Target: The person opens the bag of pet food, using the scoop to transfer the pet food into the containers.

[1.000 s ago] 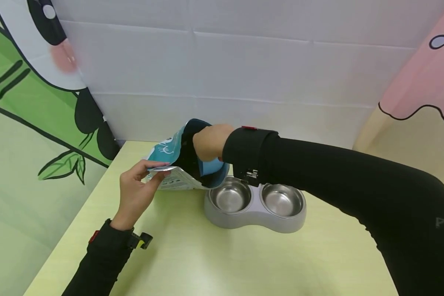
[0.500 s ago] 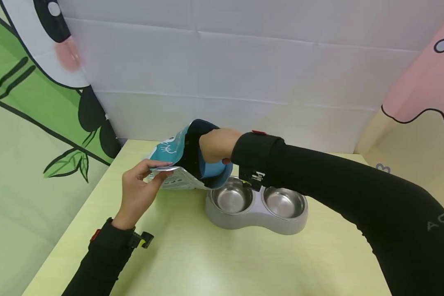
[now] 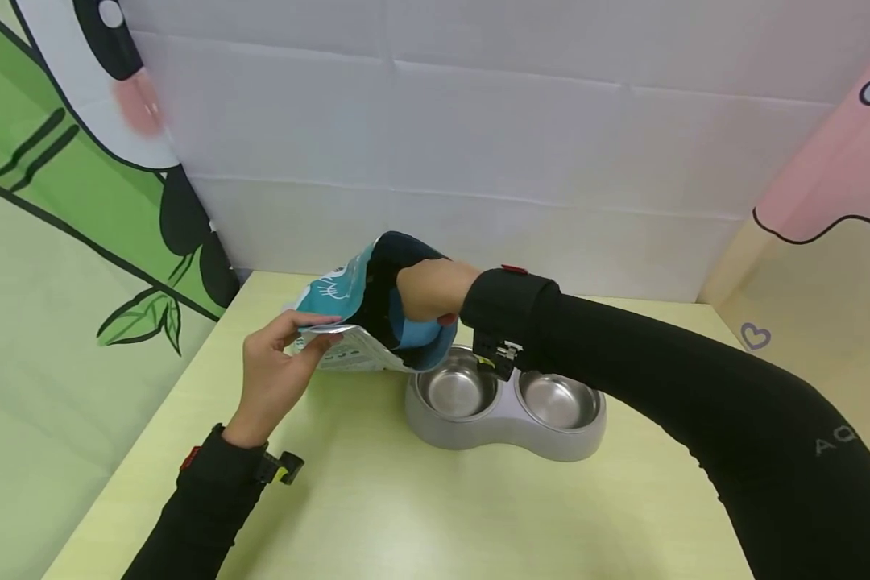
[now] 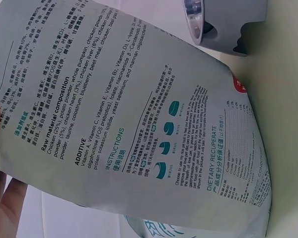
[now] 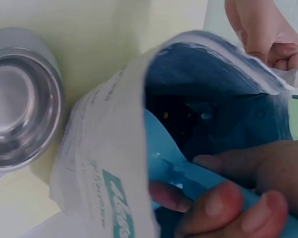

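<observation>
A teal and white pet food bag (image 3: 331, 292) lies tilted on the table with its mouth open toward the right. My left hand (image 3: 271, 387) pinches the corner of the bag's mouth between thumb and fingers. At the bag's opening, my right hand (image 3: 435, 290) holds a blue scoop (image 5: 164, 151) by its handle, fingers wrapped around it. The scoop's head sits inside the bag, partly hidden by the bag's wall. Dark contents with a few light bits show deeper in. Printed text covers the bag's side in the left wrist view.
Right of the bag stands a grey double pet bowl (image 3: 503, 419) with two steel dishes; the right forearm passes above its back edge. The pale yellow table (image 3: 420, 515) ends at a white cloth-covered wall (image 3: 478, 145). Cartoon panels stand at both sides.
The right hand has drawn slightly to the right at the bag's mouth, still holding the scoop. The left hand keeps its pinch on the bag. The head view has shifted a little.
</observation>
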A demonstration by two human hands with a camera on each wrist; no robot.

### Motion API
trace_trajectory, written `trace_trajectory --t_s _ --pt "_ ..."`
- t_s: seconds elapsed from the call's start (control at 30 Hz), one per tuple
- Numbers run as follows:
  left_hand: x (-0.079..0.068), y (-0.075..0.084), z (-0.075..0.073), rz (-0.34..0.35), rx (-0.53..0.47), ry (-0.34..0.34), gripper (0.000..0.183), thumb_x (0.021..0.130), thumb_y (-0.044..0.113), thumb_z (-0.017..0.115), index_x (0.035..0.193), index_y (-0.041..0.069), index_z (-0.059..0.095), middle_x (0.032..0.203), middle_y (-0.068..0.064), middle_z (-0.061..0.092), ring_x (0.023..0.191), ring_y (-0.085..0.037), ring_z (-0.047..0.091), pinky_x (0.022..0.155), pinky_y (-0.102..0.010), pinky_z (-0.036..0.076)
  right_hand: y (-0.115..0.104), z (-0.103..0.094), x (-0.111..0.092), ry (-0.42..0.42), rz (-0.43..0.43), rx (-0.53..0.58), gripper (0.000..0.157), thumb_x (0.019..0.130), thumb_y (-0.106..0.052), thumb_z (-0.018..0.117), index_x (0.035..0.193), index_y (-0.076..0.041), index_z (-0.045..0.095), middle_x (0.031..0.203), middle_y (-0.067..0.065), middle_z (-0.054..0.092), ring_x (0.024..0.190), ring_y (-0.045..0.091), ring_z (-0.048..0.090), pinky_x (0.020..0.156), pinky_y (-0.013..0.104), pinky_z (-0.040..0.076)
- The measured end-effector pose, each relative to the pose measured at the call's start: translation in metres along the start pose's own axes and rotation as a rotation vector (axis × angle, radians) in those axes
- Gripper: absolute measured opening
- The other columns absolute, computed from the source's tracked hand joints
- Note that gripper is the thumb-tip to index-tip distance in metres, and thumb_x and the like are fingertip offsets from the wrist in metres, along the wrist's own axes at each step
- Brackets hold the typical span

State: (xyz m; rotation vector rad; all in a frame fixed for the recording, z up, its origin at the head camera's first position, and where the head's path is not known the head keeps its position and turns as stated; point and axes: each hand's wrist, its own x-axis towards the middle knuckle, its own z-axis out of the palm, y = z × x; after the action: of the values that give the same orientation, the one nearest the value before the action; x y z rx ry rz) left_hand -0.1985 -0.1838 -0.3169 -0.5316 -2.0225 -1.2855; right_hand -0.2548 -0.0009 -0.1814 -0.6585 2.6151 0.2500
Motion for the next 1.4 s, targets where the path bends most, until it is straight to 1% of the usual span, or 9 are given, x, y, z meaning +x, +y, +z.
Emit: trace_trajectory --t_s 0.1,0.17,0.4,0.63,0.77,0.97,1.07,1.2,1.4 --pt "0.001 -0.001 0.000 -0.006 -0.001 -0.002 0.028 0.073 -0.003 0.069 0.096 0.012 0.065 0.095 -0.004 0.064 0.090 -0.013 0.058 0.085 -0.023 0.046 0.002 0.002 0.002 0.008 -0.020 0.013 0.022 0.093 -0.015 0.039 0.077 -0.009 0.053 0.066 0.006 0.053 0.055 0.017 0.053 0.047 0.025 0.038" --pt "0.000 -0.001 -0.001 -0.009 -0.003 -0.003 0.028 0.073 -0.003 0.069 0.096 0.012 0.065 0.096 -0.005 0.064 0.091 -0.013 0.058 0.084 -0.023 0.046 0.003 0.004 0.003 0.016 -0.035 0.016 0.024 0.093 -0.015 0.039 0.075 -0.009 0.053 0.067 0.006 0.053 0.056 0.017 0.053 0.047 0.025 0.038" --pt "-0.002 -0.001 0.000 -0.007 -0.016 -0.014 0.029 0.072 -0.003 0.070 0.096 0.012 0.065 0.095 -0.003 0.064 0.092 -0.013 0.058 0.083 -0.023 0.047 0.005 0.013 0.011 0.020 -0.066 0.086 0.023 0.094 -0.017 0.042 0.076 -0.009 0.054 0.071 0.007 0.054 0.056 0.016 0.053 0.047 0.025 0.039" --pt "0.000 -0.002 0.000 0.011 -0.012 -0.015 0.030 0.072 -0.004 0.070 0.096 0.012 0.065 0.095 -0.003 0.064 0.092 -0.015 0.058 0.083 -0.024 0.047 0.003 0.013 0.018 0.009 -0.072 0.098 0.017 0.095 -0.016 0.040 0.087 -0.008 0.053 0.074 0.008 0.054 0.055 0.017 0.051 0.047 0.025 0.038" --pt "0.001 -0.001 -0.001 0.008 -0.010 -0.010 0.029 0.072 -0.003 0.070 0.096 0.012 0.065 0.095 -0.004 0.064 0.092 -0.015 0.058 0.083 -0.025 0.048 0.003 0.012 0.020 0.019 -0.085 0.099 0.020 0.095 -0.017 0.040 0.083 -0.007 0.053 0.074 0.008 0.055 0.057 0.017 0.053 0.048 0.025 0.040" --pt "0.003 0.000 -0.002 0.018 -0.007 -0.007 0.029 0.072 -0.004 0.070 0.096 0.011 0.065 0.095 -0.004 0.064 0.092 -0.014 0.058 0.083 -0.024 0.047 0.005 0.012 0.023 0.031 -0.102 0.126 0.025 0.095 -0.022 0.042 0.077 -0.007 0.052 0.070 0.008 0.054 0.056 0.019 0.053 0.047 0.027 0.041" --pt "0.003 0.000 -0.002 0.020 -0.005 -0.004 0.029 0.072 -0.004 0.070 0.096 0.011 0.065 0.094 -0.004 0.065 0.091 -0.014 0.058 0.083 -0.023 0.047 0.005 0.014 0.025 0.043 -0.111 0.152 0.028 0.095 -0.023 0.042 0.072 -0.009 0.049 0.066 0.007 0.052 0.052 0.019 0.050 0.045 0.027 0.040" --pt "0.001 -0.001 -0.003 0.007 -0.010 -0.004 0.030 0.071 -0.004 0.070 0.096 0.012 0.065 0.093 -0.003 0.065 0.091 -0.015 0.058 0.083 -0.023 0.047 0.005 0.020 0.029 0.041 -0.146 0.221 0.033 0.096 -0.022 0.041 0.065 -0.011 0.044 0.058 0.005 0.049 0.048 0.017 0.048 0.044 0.027 0.039" --pt "-0.001 -0.001 -0.003 -0.005 -0.023 -0.012 0.030 0.071 -0.004 0.071 0.096 0.012 0.065 0.094 -0.003 0.065 0.092 -0.017 0.058 0.083 -0.024 0.048 0.004 0.030 0.035 0.085 -0.166 0.272 0.037 0.096 -0.019 0.040 0.060 -0.009 0.046 0.052 0.005 0.050 0.045 0.017 0.048 0.044 0.028 0.040"
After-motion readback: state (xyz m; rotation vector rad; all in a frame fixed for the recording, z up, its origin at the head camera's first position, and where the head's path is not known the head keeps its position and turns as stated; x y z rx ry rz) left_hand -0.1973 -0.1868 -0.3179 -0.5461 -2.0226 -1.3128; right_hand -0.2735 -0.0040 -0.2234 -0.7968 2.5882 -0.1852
